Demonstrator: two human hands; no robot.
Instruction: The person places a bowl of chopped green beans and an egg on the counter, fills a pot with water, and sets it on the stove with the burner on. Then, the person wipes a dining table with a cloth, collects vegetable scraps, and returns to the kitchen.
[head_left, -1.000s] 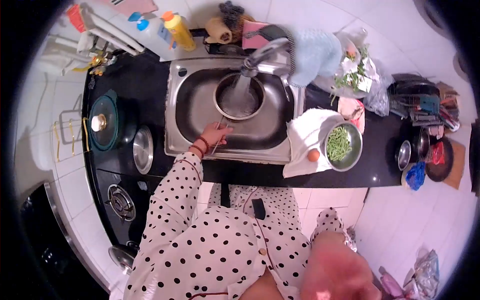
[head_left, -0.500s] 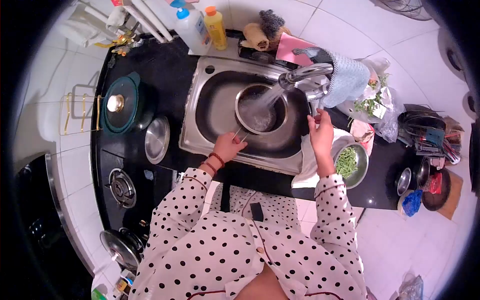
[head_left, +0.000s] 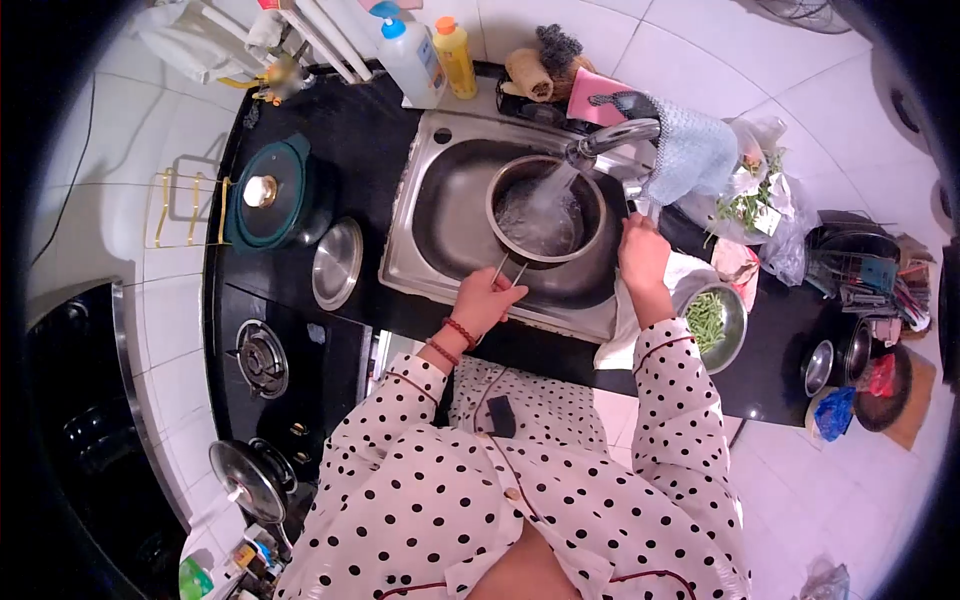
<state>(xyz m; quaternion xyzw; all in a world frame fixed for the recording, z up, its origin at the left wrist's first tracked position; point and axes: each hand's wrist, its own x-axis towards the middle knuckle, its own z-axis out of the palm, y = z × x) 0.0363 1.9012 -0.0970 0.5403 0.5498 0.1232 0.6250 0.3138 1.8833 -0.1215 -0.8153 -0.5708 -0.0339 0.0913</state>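
Over the front part of the steel sink (head_left: 450,265), my left hand (head_left: 487,302) is closed on the thin wire handle of a round metal pot (head_left: 592,245). The pot is slightly tilted and holds water. A stream runs into it from the faucet (head_left: 625,132). At the sink's right rim, just below the faucet's base, is my right hand (head_left: 643,252) with its fingers curled in; whatever they grip is hidden. Beside that wrist lie a white cloth (head_left: 620,340) and a metal bowl (head_left: 738,335) of cut green beans (head_left: 705,318).
Left of the sink stand a steel lid (head_left: 337,264), a dark green lidded pot (head_left: 280,190) and a gas burner (head_left: 262,358). Two bottles, one being a yellow bottle (head_left: 455,60), are behind the sink. A blue cloth (head_left: 700,150) hangs over the faucet, near bagged greens (head_left: 750,200).
The view has shifted, moving the scene slightly right. My left hand keeps the wire handle, and the pot looks more tilted. My right hand's fingers have curled in near the faucet base.
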